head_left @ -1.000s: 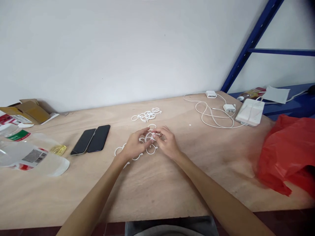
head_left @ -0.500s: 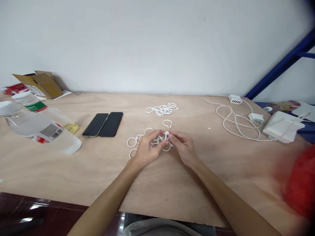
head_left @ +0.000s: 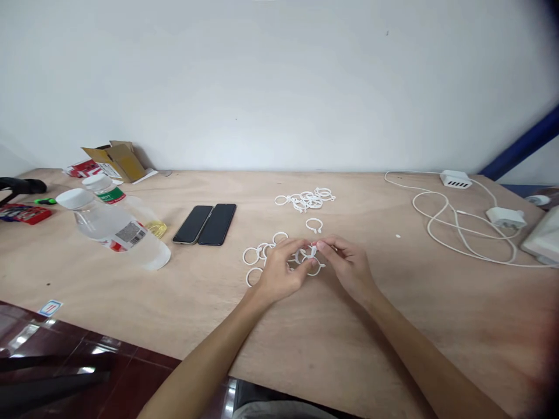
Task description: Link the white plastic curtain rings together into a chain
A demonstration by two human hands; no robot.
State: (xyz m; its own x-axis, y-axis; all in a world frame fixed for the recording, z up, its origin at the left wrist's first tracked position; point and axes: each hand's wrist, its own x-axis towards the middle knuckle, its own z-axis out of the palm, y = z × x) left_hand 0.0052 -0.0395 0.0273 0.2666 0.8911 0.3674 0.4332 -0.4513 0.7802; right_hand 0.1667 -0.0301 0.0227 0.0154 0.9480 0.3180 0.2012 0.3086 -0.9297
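My left hand (head_left: 279, 270) and my right hand (head_left: 347, 266) meet over the wooden table (head_left: 349, 326), fingers pinched together on a small white plastic ring (head_left: 308, 255). Several more white rings (head_left: 258, 256) lie loose on the table just left of my left hand. One single ring (head_left: 314, 224) lies a little beyond my fingers. A second pile of linked white rings (head_left: 306, 199) sits farther back.
Two black phones (head_left: 205, 223) lie side by side to the left. Two plastic bottles (head_left: 116, 228) lie on their sides farther left. A cardboard box (head_left: 116, 159) stands at the back left. White chargers and cables (head_left: 463, 218) spread at the right.
The view has swung to the left, so the red bag and blue shelf left the picture. My hands stay together on the ring, fingers shifting slightly.
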